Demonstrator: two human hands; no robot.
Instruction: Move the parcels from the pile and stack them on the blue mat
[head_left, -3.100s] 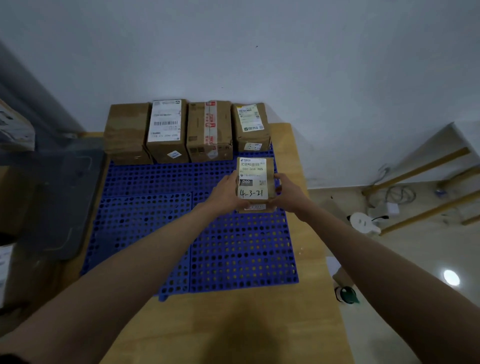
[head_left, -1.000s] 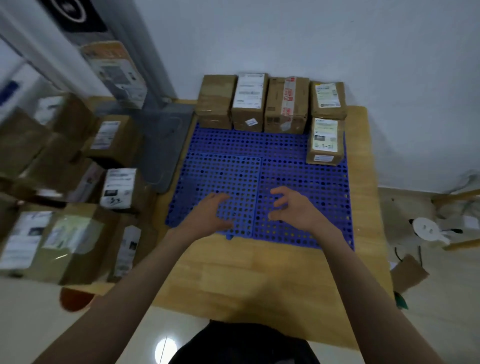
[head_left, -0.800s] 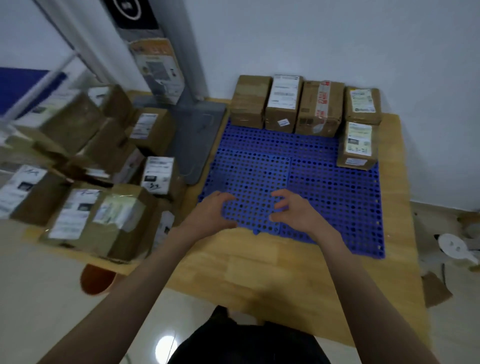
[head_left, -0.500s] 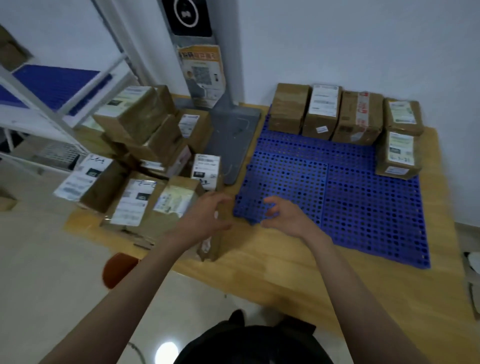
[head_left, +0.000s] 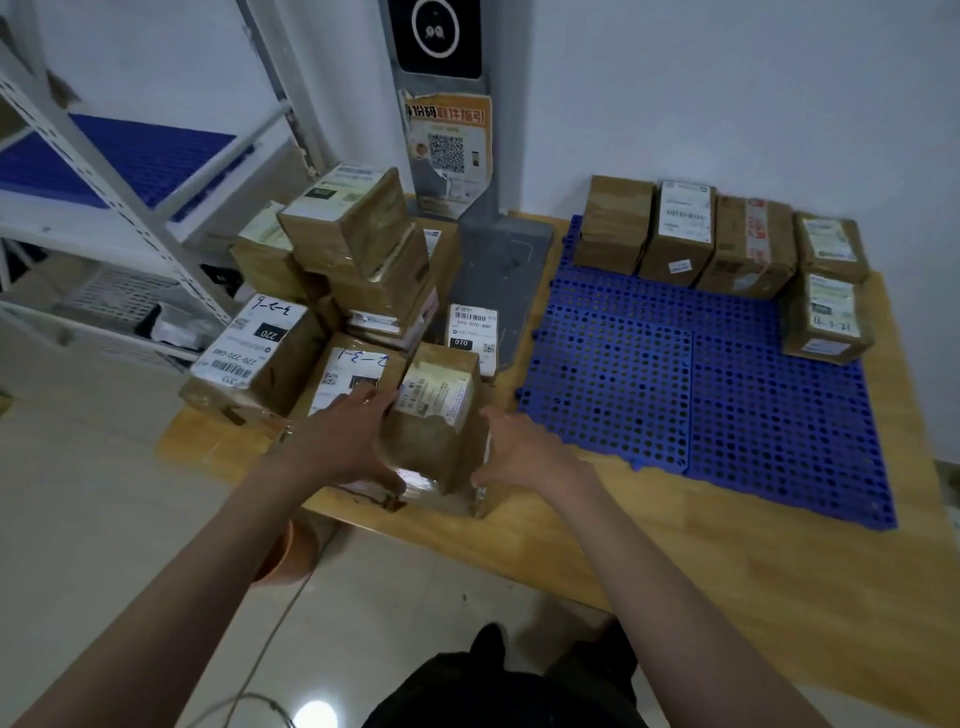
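Both hands are now leaving the blue mat (head_left: 691, 395) and closing on the pile at the bench's left end. Left hand (head_left: 340, 441) and right hand (head_left: 524, 454) are flanking a taped cardboard parcel (head_left: 434, 415) standing at the near edge, fingers spread wide, touching its sides but not yet curling round it. Its long axis is running away from the person; the mat is lying to its right.
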